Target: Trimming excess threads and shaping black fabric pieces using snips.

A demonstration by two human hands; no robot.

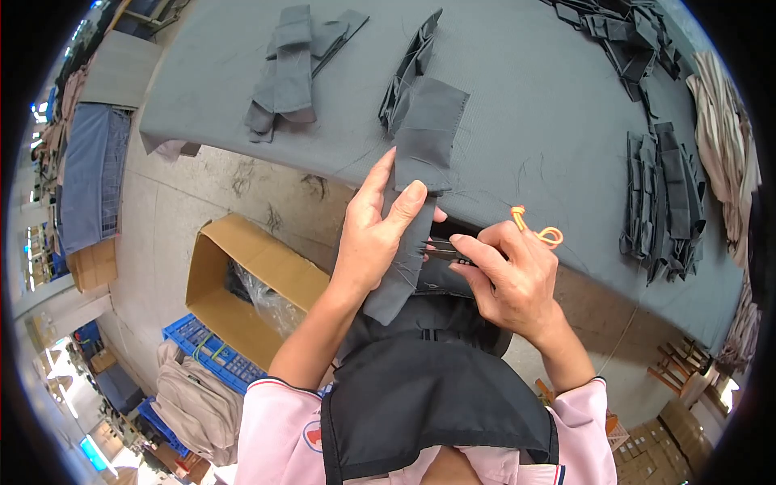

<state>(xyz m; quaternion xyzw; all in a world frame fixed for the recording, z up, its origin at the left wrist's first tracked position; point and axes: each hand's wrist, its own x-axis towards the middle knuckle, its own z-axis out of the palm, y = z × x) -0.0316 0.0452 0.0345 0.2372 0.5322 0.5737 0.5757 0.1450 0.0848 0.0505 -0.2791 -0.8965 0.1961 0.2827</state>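
Note:
My left hand grips a long dark grey fabric strip, its thumb lying on top and some fingertips showing past the right edge. The strip hangs over the table's near edge towards my lap. Upper folded grey pieces with stitched edges and loose threads rest on the table beyond my thumb. In my right hand is a pair of thread snips, with an orange cord loop by the knuckles. The dark blades point left at the strip's right edge; I cannot tell whether they touch a thread.
A grey-covered table spans the front. On it lie folded grey pieces at left, stacked bundles at right and a dark heap behind. An open cardboard box stands left, near a blue crate and beige backpack.

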